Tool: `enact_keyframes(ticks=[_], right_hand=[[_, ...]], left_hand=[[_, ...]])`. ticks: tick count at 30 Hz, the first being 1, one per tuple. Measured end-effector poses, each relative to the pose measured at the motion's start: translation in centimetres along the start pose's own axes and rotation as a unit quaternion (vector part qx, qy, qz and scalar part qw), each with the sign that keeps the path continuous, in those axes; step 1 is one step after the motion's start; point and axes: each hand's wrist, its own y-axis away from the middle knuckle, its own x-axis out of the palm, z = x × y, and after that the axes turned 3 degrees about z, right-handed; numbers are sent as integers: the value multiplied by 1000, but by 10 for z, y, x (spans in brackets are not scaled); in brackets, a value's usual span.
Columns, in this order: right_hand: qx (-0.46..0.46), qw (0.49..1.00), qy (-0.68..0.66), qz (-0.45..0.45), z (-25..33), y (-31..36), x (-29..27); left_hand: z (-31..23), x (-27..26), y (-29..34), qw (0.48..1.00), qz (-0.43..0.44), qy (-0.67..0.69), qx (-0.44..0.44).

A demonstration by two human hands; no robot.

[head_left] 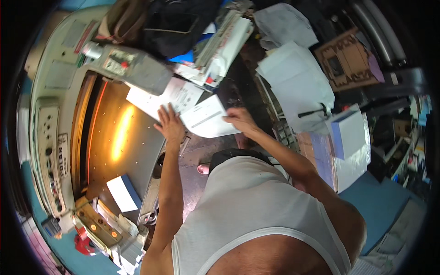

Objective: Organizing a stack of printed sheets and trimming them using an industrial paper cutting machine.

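Note:
My right hand [240, 120] pinches the right edge of a white printed sheet [204, 120], which bends down slightly at its near side. My left hand [170, 126] lies with its fingers spread by the left edge of that sheet. Its fingertips reach the lower edge of more printed paper [185, 91]. This paper lies on the far end of the dark metal bed [133, 158] of a cutting machine, partly under a grey metal block [149, 73]. Whether the held piece is one sheet or several, I cannot tell.
A white paper stack with a blue side [123, 192] rests on the near bed. The machine's control panel [48, 156] stands at the left. To the right, a hammer [314, 111] lies on white paper [298, 78], near a wrapped paper stack [355, 169] and a cut-out brown board [346, 62].

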Motion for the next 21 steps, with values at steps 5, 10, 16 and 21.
enact_keyframes(ticks=[5, 10, 16, 21], right_hand=[[-40, 991, 86, -95, -23, 22, -60], [-41, 976, -17, -215, -31, 36, -135], [0, 931, -254, -260, -22, 27, -179], [-6, 916, -318, -244, 1, 13, -179]], left_hand=[[-20, -29, -12, 1000, -26, -7, -11], [-90, -106, -11, 947, -155, 106, 259], [-170, -166, -108, 880, -260, -65, 392], [-194, -183, -161, 876, -187, -222, 386]])
